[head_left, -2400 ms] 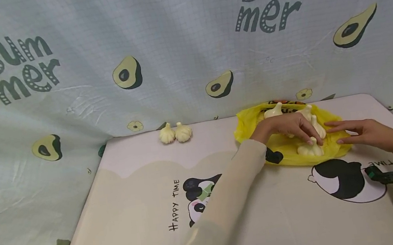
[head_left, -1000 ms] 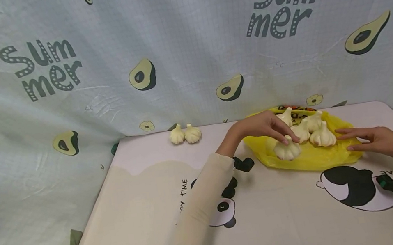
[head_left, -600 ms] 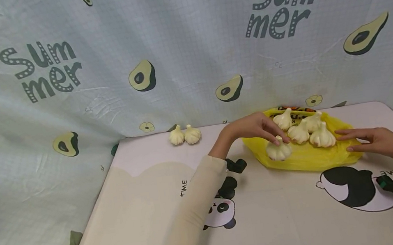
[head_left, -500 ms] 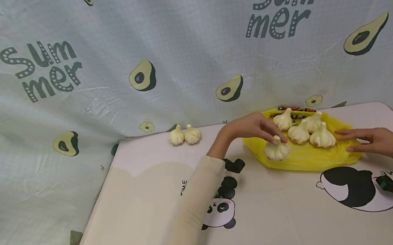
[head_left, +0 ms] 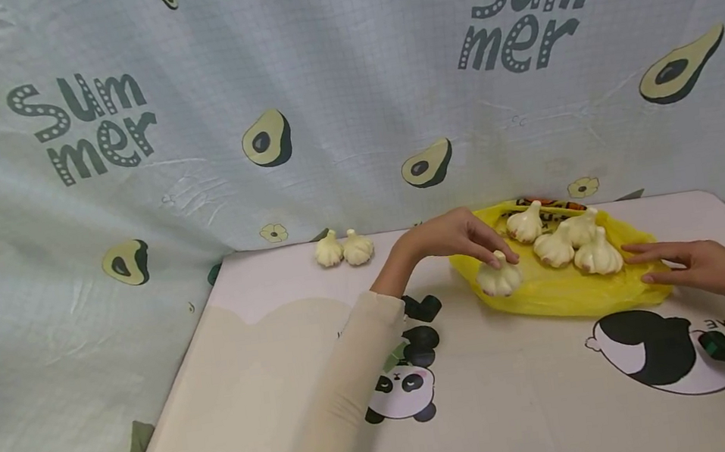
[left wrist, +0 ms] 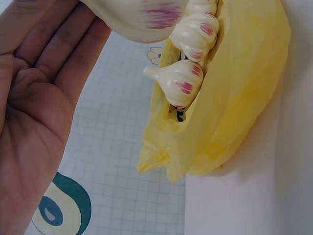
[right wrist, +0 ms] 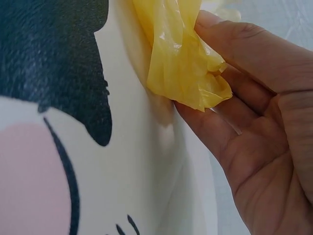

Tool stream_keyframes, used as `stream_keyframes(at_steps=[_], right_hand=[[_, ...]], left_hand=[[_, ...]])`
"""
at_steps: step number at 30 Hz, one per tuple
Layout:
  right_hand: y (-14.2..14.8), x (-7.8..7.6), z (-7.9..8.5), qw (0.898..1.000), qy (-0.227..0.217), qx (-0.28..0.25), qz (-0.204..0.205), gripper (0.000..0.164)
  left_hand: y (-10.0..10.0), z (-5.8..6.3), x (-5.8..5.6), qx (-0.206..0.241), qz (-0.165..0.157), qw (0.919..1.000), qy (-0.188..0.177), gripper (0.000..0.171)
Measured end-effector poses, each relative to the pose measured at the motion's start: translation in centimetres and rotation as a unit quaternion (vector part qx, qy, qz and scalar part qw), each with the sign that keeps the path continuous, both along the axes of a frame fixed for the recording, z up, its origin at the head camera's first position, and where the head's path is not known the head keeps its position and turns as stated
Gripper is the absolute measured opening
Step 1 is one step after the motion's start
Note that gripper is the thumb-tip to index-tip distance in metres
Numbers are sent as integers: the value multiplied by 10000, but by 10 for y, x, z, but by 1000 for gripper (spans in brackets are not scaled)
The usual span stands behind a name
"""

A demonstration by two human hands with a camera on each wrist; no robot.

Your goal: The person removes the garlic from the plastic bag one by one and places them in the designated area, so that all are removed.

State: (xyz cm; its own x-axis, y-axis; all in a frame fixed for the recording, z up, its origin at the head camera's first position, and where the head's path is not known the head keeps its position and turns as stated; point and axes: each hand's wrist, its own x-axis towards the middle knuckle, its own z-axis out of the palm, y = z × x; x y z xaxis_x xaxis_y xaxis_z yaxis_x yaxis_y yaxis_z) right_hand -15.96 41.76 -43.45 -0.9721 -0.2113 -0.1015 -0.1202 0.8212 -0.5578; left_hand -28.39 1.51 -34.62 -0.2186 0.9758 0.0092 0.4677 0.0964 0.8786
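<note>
My left hand (head_left: 456,235) pinches a white garlic bulb (head_left: 498,278) by its stem, over the left side of a yellow plastic bag (head_left: 551,300). Close up in the left wrist view, this bulb (left wrist: 142,19) shows a purple patch beside the fingers. Several more garlic bulbs (head_left: 599,256) sit together in the bag's mouth. At the bag's right end, my right hand (head_left: 712,268) holds the crumpled edge. The right wrist view has the yellow plastic (right wrist: 181,63) between thumb and fingers.
Two garlic bulbs (head_left: 357,248) stand side by side at the table's back edge, left of the bag. A light tablecloth (head_left: 530,402) with panda prints covers the table. Behind it hangs a pale curtain (head_left: 328,70) printed with avocados.
The left hand has taken a bulb from the front of the bag and carried it leftward, slowly of late. The right hand has stayed at the bag's right edge.
</note>
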Motion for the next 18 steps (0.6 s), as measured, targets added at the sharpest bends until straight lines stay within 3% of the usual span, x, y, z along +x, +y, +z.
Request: stream_keyframes(at_steps=[12,18], right_hand=[[-1,-2,3,9997,-163,180,-55,54],[1,-2,0,9998,-164,-42,-44,53]], left_hand=[[-9,-1,3,88,-55,9995,293,22],[-19,-3,4,184,-38,9987,474,22]])
